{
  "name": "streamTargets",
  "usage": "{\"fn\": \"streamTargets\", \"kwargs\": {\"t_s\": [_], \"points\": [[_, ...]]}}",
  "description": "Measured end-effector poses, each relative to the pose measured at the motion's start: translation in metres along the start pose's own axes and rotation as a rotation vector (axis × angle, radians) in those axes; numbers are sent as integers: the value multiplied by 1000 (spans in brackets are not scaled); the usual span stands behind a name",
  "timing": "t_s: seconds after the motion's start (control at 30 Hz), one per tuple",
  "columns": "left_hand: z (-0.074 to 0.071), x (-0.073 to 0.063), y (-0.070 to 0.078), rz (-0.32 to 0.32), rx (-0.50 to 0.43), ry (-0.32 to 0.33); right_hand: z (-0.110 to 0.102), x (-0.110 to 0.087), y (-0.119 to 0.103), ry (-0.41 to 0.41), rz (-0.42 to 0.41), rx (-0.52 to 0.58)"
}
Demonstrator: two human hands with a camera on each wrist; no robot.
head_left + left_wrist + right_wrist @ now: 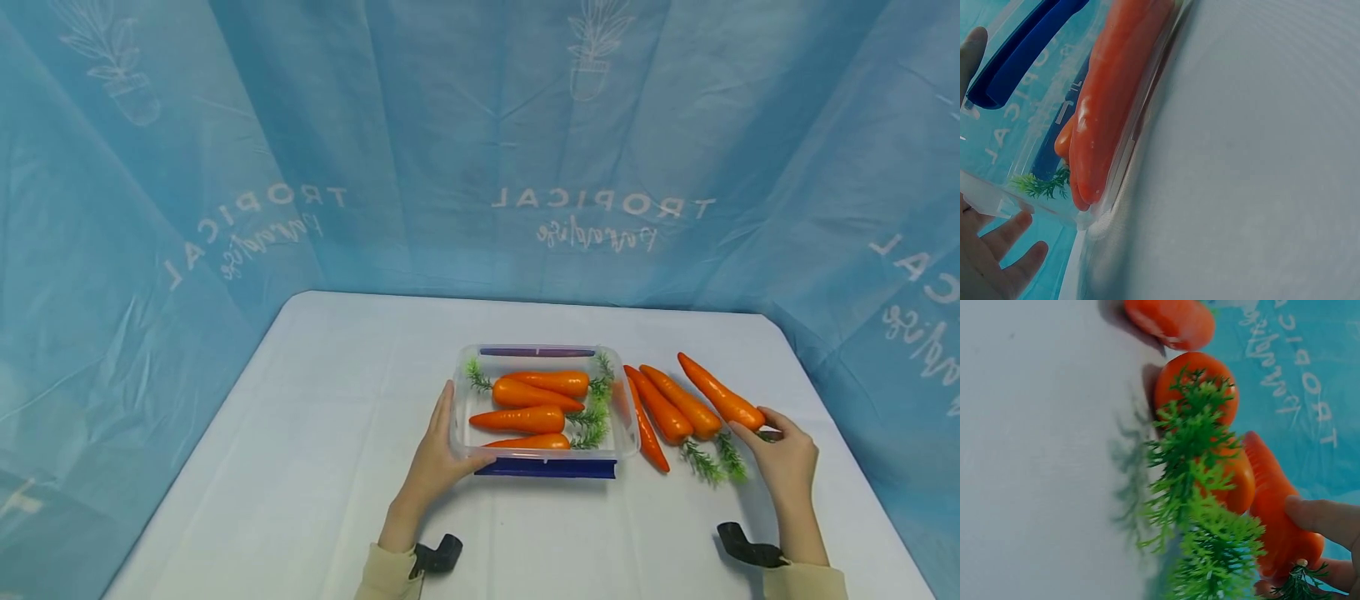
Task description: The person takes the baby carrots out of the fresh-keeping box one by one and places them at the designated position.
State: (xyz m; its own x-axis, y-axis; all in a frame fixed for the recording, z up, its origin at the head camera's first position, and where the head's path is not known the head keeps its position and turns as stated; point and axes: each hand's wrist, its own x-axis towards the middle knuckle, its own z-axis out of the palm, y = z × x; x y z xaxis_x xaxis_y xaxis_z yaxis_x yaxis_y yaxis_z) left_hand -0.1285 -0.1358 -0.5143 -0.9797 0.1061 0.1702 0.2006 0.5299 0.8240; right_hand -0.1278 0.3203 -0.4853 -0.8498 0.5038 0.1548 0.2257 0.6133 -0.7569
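— To the right of the tub (pixel 592 455), anything in the right hand (pixel 785 454)?

— Yes: the outermost carrot (pixel 717 390), pinched near the crown, thumb against one side, fingers opposite. Tip toward the far edge of the white table (pixel 360 400).

— And at the tub?

— Left hand (pixel 441 450) at the near left corner, spread wide. Thumb by the near rim, fingers along the side wall. Probably bracing.

— Contents?

— Four carrots (pixel 528 419) visible, greens (pixel 596 421) mostly at the right end. Outside, three loose carrots (pixel 662 406) between tub and pinched one; nearest just beside the tub wall. Touching or not: cannot tell.

— Best way with the grip?

— Squeeze the firm body, not the fronds; likely a weak hold there. Glossy skin, so perhaps slippery: press evenly from both sides. Raise straight up before any sideways travel, to spare the neighbours a roll. Watch for fronds snagging.

— Advice for the other side?

— Press lightly on the corner. Too hard a push could skid or flex the tub.
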Motion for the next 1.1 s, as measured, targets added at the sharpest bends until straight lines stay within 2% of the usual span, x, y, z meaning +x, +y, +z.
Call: {"fn": "streamTargets", "kwargs": {"t_s": [0.27, 0.6, 1.1], "points": [[0, 1, 0, -12, -4, -10, 3, 3, 11, -36, 6, -25], [0, 0, -1, 20, 16, 1, 7, 4, 21, -106, 31, -51], [-1, 0, 2, -21, 6, -17, 4, 6, 21, -273, 29, -89]]}}
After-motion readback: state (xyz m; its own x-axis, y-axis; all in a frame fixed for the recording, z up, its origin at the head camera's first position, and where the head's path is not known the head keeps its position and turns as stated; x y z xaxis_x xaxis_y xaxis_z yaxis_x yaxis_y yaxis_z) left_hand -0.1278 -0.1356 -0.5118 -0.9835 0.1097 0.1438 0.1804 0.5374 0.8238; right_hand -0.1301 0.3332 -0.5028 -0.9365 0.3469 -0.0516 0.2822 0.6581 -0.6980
